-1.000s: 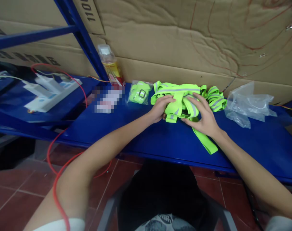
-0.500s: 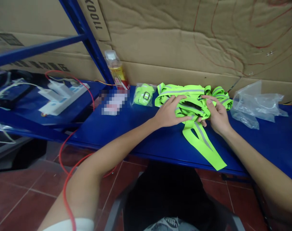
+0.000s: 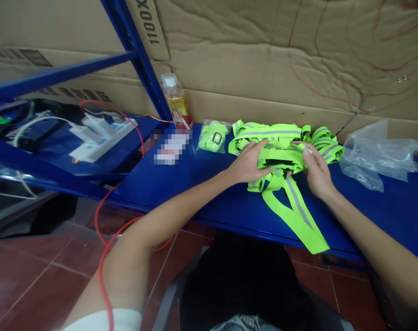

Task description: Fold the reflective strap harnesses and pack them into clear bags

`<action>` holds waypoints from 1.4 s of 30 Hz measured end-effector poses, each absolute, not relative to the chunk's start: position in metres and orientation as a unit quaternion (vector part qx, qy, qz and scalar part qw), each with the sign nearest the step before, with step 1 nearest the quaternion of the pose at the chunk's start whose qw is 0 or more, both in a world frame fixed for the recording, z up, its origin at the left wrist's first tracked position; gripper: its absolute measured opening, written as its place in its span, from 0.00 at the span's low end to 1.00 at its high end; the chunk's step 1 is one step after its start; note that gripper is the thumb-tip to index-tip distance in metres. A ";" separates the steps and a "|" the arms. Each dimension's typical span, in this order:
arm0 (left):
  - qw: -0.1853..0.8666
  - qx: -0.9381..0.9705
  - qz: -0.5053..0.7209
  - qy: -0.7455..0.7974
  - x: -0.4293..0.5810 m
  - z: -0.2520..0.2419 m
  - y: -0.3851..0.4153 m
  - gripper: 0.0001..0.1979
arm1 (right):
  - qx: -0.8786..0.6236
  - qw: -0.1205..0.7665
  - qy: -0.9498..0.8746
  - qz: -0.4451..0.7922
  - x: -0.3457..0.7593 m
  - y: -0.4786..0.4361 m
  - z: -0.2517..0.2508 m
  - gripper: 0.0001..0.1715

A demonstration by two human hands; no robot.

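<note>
Between my two hands is a folded bundle of neon-yellow reflective strap [image 3: 281,155] with a grey stripe and dark parts inside. My left hand [image 3: 247,163] grips its left end, thumb below and fingers above. At the right end, my right hand [image 3: 315,170] pinches the strap, its fingertips partly hidden behind the folds. A loose strap tail [image 3: 300,216] hangs in a loop toward the table's front edge. More coiled reflective straps [image 3: 326,140] lie just behind my hands. To the left sits a clear bag of folded yellow strap with a black buckle [image 3: 214,136].
A bottle with a white cap [image 3: 176,101] stands at the back of the blue table [image 3: 202,184], against cardboard [image 3: 229,55]. Crumpled clear plastic bags [image 3: 377,154] lie to the right. A power strip [image 3: 103,140] and a red cable [image 3: 100,230] are on the left.
The bundle in my hands has come slightly nearer and turned, so its flat striped side and dark inside show more. The view has shifted a little to the left.
</note>
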State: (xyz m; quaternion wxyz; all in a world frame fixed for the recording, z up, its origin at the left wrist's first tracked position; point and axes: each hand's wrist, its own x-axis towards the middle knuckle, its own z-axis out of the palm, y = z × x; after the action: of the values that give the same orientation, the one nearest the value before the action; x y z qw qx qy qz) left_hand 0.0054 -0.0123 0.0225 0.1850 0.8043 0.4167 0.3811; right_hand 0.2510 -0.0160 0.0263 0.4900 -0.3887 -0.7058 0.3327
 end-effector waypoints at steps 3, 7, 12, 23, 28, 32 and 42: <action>0.214 0.762 0.428 0.436 0.005 0.017 -0.004 0.35 | -0.412 0.483 -0.736 0.235 0.251 -0.019 0.025 0.36; 0.322 0.684 0.539 0.371 0.005 0.021 0.001 0.28 | -0.429 0.484 -0.755 0.109 0.252 -0.019 0.023 0.28; 0.345 0.668 0.570 0.333 0.003 0.024 0.007 0.23 | -0.423 0.514 -0.743 0.067 0.253 -0.018 0.026 0.23; 0.281 0.679 0.613 0.291 -0.002 0.022 0.018 0.20 | -0.373 0.482 -0.767 0.201 0.251 -0.014 0.027 0.26; 0.302 0.634 0.606 0.375 -0.011 0.019 0.029 0.11 | -0.386 0.473 -0.787 0.090 0.268 -0.008 0.035 0.24; 0.250 0.646 0.609 0.387 -0.012 0.017 0.031 0.12 | -0.348 0.416 -0.838 -0.062 0.271 -0.013 0.042 0.25; 0.416 0.501 0.631 0.421 -0.009 0.045 0.013 0.20 | -0.323 0.264 -0.909 0.021 0.256 -0.025 0.037 0.38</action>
State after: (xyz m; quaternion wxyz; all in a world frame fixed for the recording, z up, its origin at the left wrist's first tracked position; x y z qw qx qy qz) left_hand -0.0093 0.0133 0.0446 0.4158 0.5011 0.4211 0.6314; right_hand 0.2558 -0.0246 0.0372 0.2641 -0.3227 -0.9087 0.0205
